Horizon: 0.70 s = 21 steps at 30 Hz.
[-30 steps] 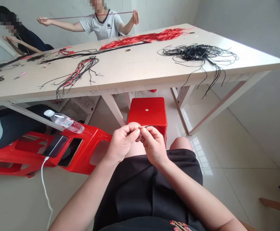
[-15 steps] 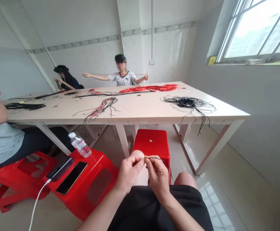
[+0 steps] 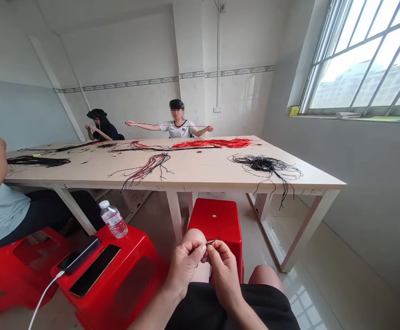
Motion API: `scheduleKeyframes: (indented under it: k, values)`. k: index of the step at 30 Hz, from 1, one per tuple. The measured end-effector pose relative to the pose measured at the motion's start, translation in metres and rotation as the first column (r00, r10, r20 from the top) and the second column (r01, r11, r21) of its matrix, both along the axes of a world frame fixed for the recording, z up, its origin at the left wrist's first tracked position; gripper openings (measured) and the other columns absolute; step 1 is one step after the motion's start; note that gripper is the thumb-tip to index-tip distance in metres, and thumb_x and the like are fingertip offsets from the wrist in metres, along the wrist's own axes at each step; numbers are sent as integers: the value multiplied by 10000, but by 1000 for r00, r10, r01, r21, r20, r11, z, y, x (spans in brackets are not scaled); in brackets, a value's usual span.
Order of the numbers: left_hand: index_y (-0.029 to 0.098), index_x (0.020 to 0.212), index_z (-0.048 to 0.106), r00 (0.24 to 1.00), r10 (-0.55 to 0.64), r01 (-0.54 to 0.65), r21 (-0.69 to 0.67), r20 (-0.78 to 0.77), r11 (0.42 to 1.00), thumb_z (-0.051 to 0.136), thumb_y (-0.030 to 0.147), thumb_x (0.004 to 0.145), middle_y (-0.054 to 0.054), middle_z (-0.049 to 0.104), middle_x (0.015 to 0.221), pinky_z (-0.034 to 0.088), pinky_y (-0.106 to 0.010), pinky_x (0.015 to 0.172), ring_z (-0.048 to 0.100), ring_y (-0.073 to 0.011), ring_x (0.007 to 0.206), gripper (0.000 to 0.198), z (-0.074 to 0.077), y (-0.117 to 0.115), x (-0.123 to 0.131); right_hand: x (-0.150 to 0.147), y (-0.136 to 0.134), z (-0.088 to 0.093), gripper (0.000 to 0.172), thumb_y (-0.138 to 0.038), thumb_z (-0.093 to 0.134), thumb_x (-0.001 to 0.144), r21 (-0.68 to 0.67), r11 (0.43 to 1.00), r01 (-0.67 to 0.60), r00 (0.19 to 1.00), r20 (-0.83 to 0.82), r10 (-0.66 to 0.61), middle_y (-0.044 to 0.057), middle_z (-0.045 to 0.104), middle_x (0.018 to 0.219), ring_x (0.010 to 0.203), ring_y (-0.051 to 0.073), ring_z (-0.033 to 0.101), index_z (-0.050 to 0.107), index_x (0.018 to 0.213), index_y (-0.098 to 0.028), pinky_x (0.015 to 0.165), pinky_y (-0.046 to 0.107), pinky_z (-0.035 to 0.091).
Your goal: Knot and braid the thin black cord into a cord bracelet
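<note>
Both hands meet over the lap, fingertips just about touching. The left hand [image 3: 185, 265] has its thumb and forefinger pressed together, the other fingers curled in beneath; the right hand [image 3: 223, 268] is closed in the same pinch. Between them they grip a thin dark cord [image 3: 212, 241], part of which curves up above the right fingertips; the bit inside the pinch is too small to make out.

Taking the hands as the centre of the dial, a red stool [image 3: 215, 225] stands at 12 o'clock, partly under the surface [image 3: 200, 170]. On that surface, a tangled black bundle [image 3: 262, 163] lies between 1 and 2 o'clock, its loose ends hanging over the near edge, and a black-and-red bunch [image 3: 149, 167] lies between 10 and 11. Farther off, at 12, is a red heap of cord [image 3: 232, 143]. A water bottle [image 3: 114, 222] stands towards 10 o'clock, with a phone [image 3: 95, 270] lying flat near 9, both on another red stool [image 3: 131, 263].
</note>
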<state>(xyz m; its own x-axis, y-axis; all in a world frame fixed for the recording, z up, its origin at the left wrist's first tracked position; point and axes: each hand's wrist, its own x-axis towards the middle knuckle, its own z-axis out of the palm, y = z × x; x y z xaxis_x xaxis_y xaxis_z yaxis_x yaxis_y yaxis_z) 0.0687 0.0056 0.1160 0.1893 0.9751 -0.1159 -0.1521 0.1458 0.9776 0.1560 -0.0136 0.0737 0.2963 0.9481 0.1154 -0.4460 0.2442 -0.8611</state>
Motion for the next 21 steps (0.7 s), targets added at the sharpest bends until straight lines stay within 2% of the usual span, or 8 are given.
scheduleKeyframes:
  k: [9, 14, 18, 21]
  values:
    - [132, 574, 579, 998, -64, 65, -31, 25, 997, 683, 357, 646, 11, 489, 530, 292, -174, 489, 392, -62, 518, 258, -9, -2, -5, 2, -2, -3, 226, -386, 609, 768, 46, 994, -97, 995, -21, 98, -34, 518, 602, 581, 106, 491, 529, 702, -185, 598, 234, 422]
    - [132, 603, 585, 994, -83, 87, -72, 66, 994, 664, 360, 673, 20, 478, 531, 235, -162, 457, 349, -43, 485, 251, -16, -3, -8, 2, -4, -3, 239, -397, 604, 766, 53, 994, -98, 995, -12, 99, -31, 515, 597, 567, 107, 474, 532, 687, -183, 580, 237, 413]
    - [134, 618, 589, 987, -81, 95, -104, 136, 990, 668, 343, 668, 15, 496, 541, 230, -159, 456, 392, -52, 504, 229, -19, -4, -10, 1, -6, -4, 218, -398, 622, 748, 37, 995, -98, 995, -10, 98, -28, 538, 632, 586, 107, 486, 569, 759, -187, 593, 234, 420]
    - [130, 631, 592, 986, -79, 95, -107, 147, 990, 672, 336, 666, 11, 503, 548, 228, -159, 456, 398, -53, 508, 223, -21, -5, -11, 1, -6, -4, 232, -400, 617, 751, 22, 994, -107, 994, 13, 107, -24, 533, 617, 581, 106, 480, 561, 735, -176, 589, 235, 415]
